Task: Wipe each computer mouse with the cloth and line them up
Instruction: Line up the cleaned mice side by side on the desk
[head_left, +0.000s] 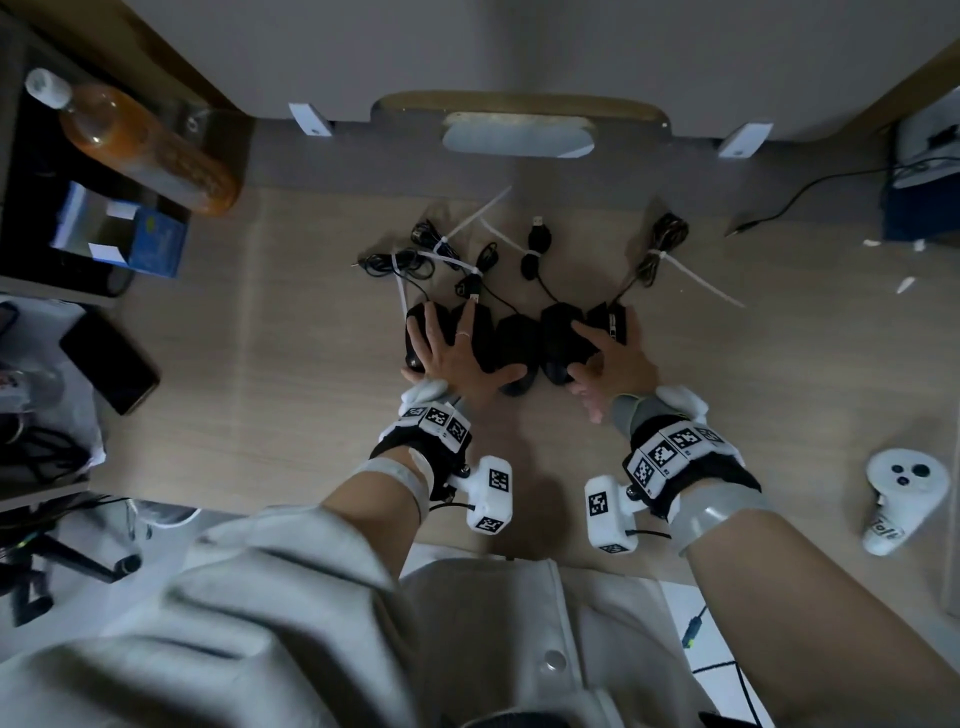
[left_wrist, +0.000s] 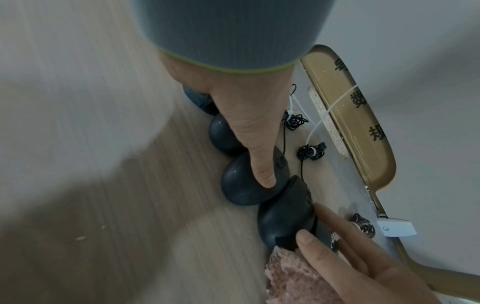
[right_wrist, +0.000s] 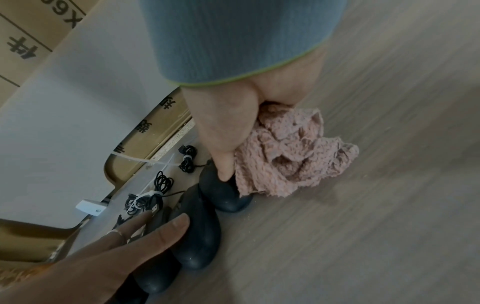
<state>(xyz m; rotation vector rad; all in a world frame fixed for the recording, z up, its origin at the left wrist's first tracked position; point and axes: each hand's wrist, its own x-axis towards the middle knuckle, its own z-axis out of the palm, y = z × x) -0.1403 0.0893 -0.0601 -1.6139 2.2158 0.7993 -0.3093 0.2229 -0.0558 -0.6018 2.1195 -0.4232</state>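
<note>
1. Now the black mice (head_left: 514, 343) sit touching in a row at mid-desk (head_left: 260, 415).
2. Left hand (head_left: 457, 353), fingers spread flat, presses the nine-o'clock mice.
3. Right hand (head_left: 613, 364) clutches the pink cloth (right_wrist: 293, 156), its index finger on the three-o'clock mice.

Five black computer mice (head_left: 517, 345) lie side by side on the desk (head_left: 291, 364). Beyond them: five tied cable bundles (head_left: 662, 249). One pink cloth (right_wrist: 291, 154).
</note>
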